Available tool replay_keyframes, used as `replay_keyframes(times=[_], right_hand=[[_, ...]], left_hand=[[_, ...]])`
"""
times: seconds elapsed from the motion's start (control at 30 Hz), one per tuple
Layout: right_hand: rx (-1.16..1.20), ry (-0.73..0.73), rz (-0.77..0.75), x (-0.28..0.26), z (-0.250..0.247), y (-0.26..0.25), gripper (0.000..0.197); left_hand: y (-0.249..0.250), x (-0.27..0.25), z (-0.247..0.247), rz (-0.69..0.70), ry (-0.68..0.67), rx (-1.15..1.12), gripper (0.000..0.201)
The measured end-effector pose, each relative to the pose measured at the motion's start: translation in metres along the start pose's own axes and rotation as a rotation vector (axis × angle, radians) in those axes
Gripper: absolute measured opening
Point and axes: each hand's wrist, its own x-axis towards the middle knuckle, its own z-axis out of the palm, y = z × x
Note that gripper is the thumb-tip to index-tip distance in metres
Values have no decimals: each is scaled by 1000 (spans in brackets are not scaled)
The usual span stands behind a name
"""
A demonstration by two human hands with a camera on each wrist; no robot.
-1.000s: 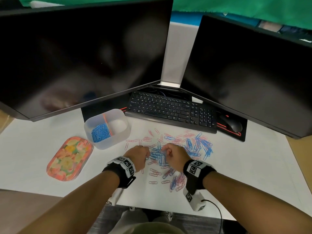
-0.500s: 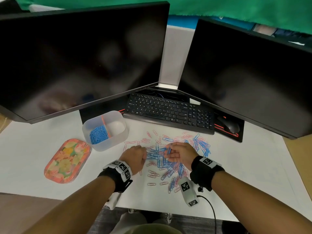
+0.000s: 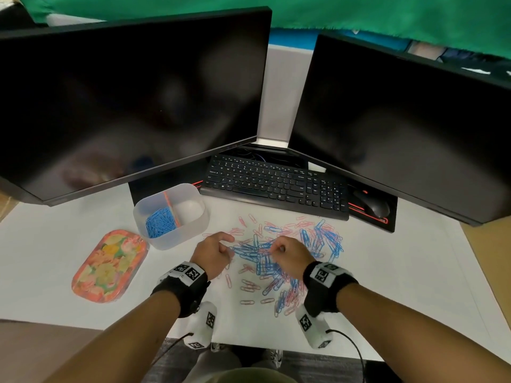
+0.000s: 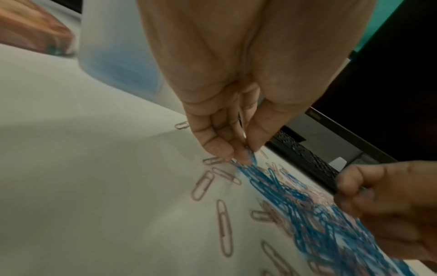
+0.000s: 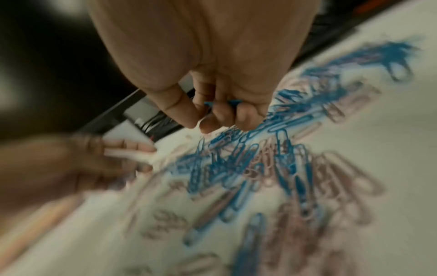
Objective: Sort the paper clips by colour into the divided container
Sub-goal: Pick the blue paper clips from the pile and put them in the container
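Blue and pink paper clips (image 3: 279,258) lie scattered in a heap on the white desk. My left hand (image 3: 214,252) sits at the heap's left edge and pinches a blue clip (image 4: 250,156) between thumb and fingertips. My right hand (image 3: 287,254) hovers over the heap's middle, fingers curled round blue clips (image 5: 232,102). The clear divided container (image 3: 171,214) stands to the upper left of the heap. Its left compartment holds blue clips (image 3: 160,222); nothing shows in its right compartment.
A flowery orange lid (image 3: 109,265) lies left of the container. A black keyboard (image 3: 276,186) and mouse (image 3: 373,205) sit behind the clips, under two dark monitors (image 3: 132,100). The desk's front edge (image 3: 249,344) runs close under my wrists.
My left hand has shifted slightly left and taken hold of a blue clip at the heap's edge. My right hand has stayed over the heap's middle, fingers still curled.
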Motion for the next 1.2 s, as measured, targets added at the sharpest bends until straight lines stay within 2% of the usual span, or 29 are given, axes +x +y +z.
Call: replay_keyframes(times=[0.1, 0.17, 0.23, 0.3, 0.43, 0.57, 0.67, 0.83, 0.97, 1.2], right_hand=[[-316, -43, -163, -3, 12, 2, 19], [-470, -87, -212, -1, 17, 6, 22], [-509, -89, -209, 1, 19, 7, 25], [-509, -74, -205, 2, 20, 7, 27], [-459, -49, -192, 2, 19, 8, 28], [-419, -35, -187, 1, 15, 7, 28], [-353, -1, -182, -1, 12, 7, 30], [-188, 28, -144, -3, 3, 4, 25], [-71, 53, -92, -1, -4, 4, 20], [-45, 70, -93, -1, -6, 6, 18]], left_hand=[[0, 1, -3, -54, 41, -61, 26], [1, 5, -4, -114, 53, -166, 27], [3, 8, -5, -183, 56, -285, 28], [7, 12, -3, -198, 68, -309, 31], [19, 10, 2, -48, 64, 70, 22], [20, 8, 13, 205, -74, 501, 24], [19, 7, 23, 281, -154, 652, 26], [19, 11, 32, 328, -151, 734, 15], [21, 12, 34, 340, -146, 714, 23], [26, 14, 32, 318, -170, 733, 19]])
